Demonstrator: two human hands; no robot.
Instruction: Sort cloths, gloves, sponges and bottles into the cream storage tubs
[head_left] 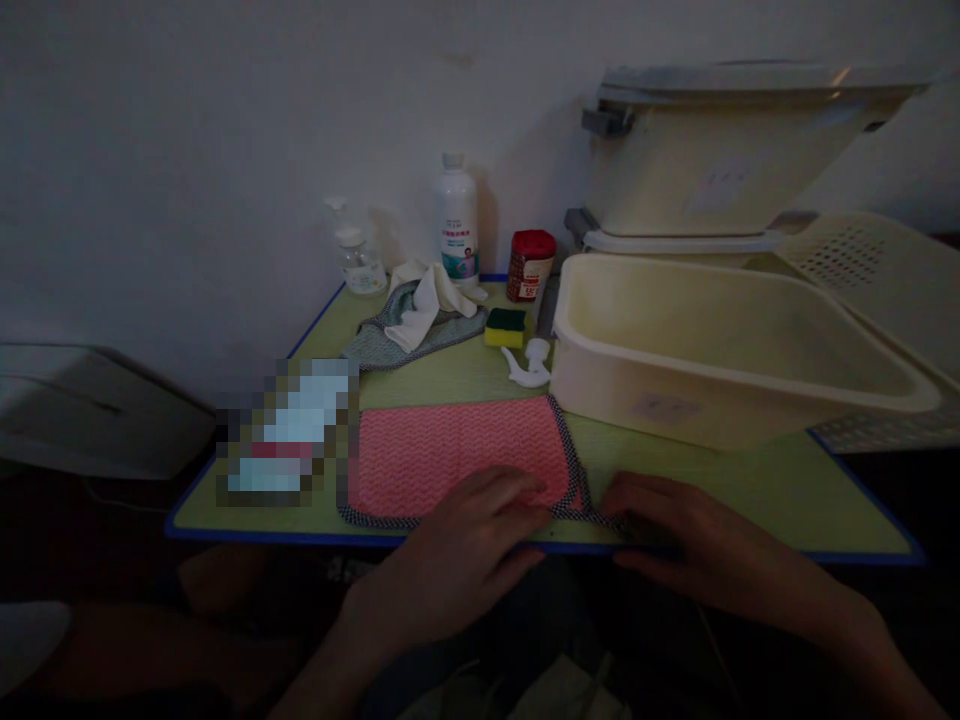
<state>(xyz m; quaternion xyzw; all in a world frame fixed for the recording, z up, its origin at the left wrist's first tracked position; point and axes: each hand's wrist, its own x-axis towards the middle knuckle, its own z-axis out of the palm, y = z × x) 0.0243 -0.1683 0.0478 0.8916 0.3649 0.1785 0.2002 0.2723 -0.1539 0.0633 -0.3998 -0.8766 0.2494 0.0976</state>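
Note:
A pink cleaning cloth [457, 450] with a ribbed weave and dark checked border lies folded on the table near its front edge. Across the cloth's lower right part rests my left hand [476, 540], fingers stretched out and thumb apart near the table edge. My right hand [679, 525] is closed on a pulled-out edge at the cloth's right corner; its fingertips partly hide that edge. Behind the cloth are a white pump head [529, 365] and a yellow-and-green sponge [505, 328].
Right of the cloth stands a cream tub [637, 385]; lidded bins [675, 170] and a perforated basket [885, 290] are behind it. A grey cloth [375, 345], white bottle [456, 220], pump bottle [361, 265] and red-lidded jar [531, 267] sit at the back. A blurred phone-like object [300, 425] lies left.

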